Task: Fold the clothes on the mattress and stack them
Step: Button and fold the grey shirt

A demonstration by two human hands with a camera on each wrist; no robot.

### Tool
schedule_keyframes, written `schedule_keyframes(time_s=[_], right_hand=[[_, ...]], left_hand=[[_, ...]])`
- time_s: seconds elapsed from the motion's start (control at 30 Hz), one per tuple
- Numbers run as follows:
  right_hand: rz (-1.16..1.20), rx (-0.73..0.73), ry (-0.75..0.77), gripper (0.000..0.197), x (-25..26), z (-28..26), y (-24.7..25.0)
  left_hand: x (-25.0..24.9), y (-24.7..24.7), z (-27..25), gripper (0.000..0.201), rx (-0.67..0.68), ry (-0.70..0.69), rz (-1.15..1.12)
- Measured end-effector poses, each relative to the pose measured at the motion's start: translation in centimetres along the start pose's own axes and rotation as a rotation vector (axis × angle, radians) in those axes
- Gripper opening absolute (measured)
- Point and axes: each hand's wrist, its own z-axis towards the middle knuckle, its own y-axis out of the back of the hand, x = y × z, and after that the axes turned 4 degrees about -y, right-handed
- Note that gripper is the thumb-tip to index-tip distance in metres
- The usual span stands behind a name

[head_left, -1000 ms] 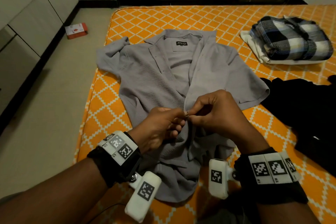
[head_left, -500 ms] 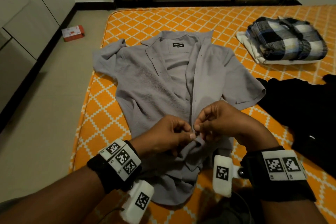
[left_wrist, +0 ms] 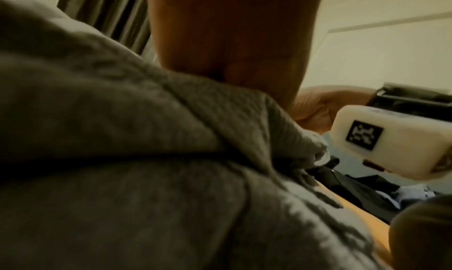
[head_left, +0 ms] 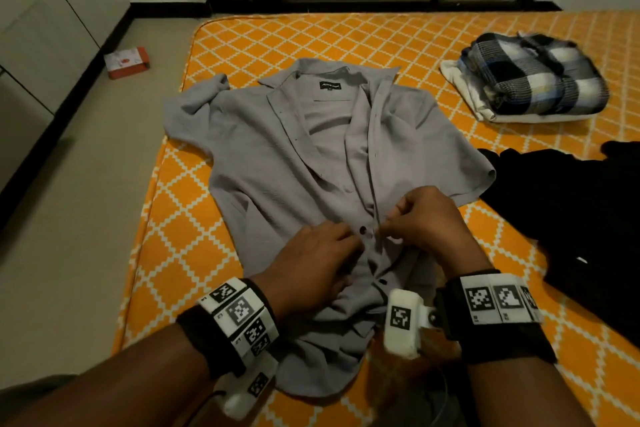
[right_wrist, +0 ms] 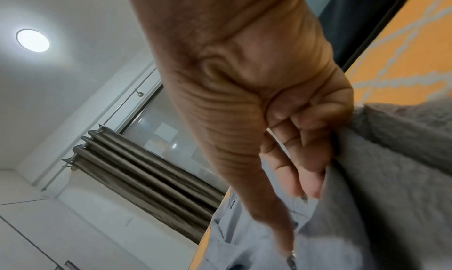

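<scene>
A grey short-sleeved shirt lies face up on the orange mattress, collar away from me and upper front open. Both hands meet at its lower front. My left hand lies knuckles up with its fingers curled onto the left front panel beside a dark button. My right hand pinches the right placket edge; in the right wrist view its curled fingers and thumb hold grey fabric. The left wrist view shows blurred shirt cloth under the palm, with the fingers hidden.
A folded plaid garment sits on a folded white one at the far right of the mattress. A loose black garment lies to the right of the shirt. The mattress's left edge borders bare floor with a small red box.
Both hands have dropped from a raised pinch at the placket down onto the shirt and moved slightly apart. A dark button now shows between them.
</scene>
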Motion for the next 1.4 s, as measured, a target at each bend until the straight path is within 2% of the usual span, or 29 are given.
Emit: schedule_keyframes(time_s=[0.07, 0.13, 0.2, 0.27, 0.3, 0.37, 0.43, 0.53, 0.7, 0.87, 1.07, 1.27, 1.4], right_hand=[[-0.046, 0.045, -0.011, 0.069, 0.0, -0.1, -0.3], [-0.109, 0.043, -0.011, 0.081, -0.5, 0.5, -1.2], [-0.109, 0.052, -0.012, 0.074, -1.0, 1.0, -1.5], [-0.061, 0.063, -0.010, 0.054, -0.6, 0.7, -1.0], [-0.031, 0.063, -0.004, 0.043, -0.3, 0.3, -0.8], [0.013, 0.047, 0.024, 0.025, 0.2, -0.3, -0.5], [0.068, 0.032, 0.063, 0.015, 0.5, -0.3, -0.6], [0.114, 0.052, 0.118, 0.007, 0.5, 0.0, -0.9], [0.075, 0.119, 0.161, 0.013, 0.4, 0.0, -1.4], [0.196, 0.165, 0.191, 0.011, 0.6, -0.3, -0.9], [0.344, 0.191, 0.098, 0.009, 0.8, -0.6, 0.0], [0.390, 0.212, 0.136, 0.006, 0.8, -0.8, 0.1], [0.420, 0.245, 0.180, 0.017, 0.9, -1.3, 0.3]], left_hand=[[0.1, 0.0, -0.2, 0.015, -0.017, 0.036, -0.037], [0.5, 0.7, -0.3, 0.009, 0.028, 0.093, -0.090], [1.2, 1.4, -0.3, 0.009, 0.120, 0.117, -0.131], [2.0, 1.8, -0.2, 0.006, 0.167, 0.139, -0.182], [2.2, 1.8, -0.2, 0.006, 0.148, 0.161, -0.224], [2.0, 1.4, 0.1, 0.008, -0.003, 0.233, -0.303], [1.4, 0.5, 0.7, 0.010, -0.196, 0.310, -0.347], [0.5, -1.3, 1.8, 0.016, -0.319, 0.382, -0.422], [0.1, -2.8, 1.6, 0.013, -0.366, 0.431, -0.369], [0.4, -1.9, 2.1, 0.014, -0.358, 0.543, -0.633], [-0.1, 1.1, 2.3, 0.011, -0.403, 0.586, -1.018], [-0.5, 2.1, 2.5, 0.008, -0.397, 0.605, -1.114], [-0.5, 2.0, 2.2, 0.008, -0.383, 0.622, -1.114]])
